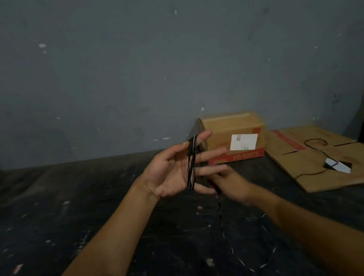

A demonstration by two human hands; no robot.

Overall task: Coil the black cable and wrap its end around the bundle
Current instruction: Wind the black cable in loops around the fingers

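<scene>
Spreading its fingers flat, the left hand [171, 171] carries the black cable [190, 164] looped around them, the right hand [230, 183] pinches the trailing end, and a cardboard box [233, 137] stands behind on the dark floor [72, 220].

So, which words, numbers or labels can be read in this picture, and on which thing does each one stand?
"KB-9007E": on the red band at the bottom of the cardboard box, slightly blurred.
Orange word beginning "LU": on the box front, too blurred to read.
White sticker on the box: print too small to read.
White tag on the flat cardboard: nothing readable.
</scene>
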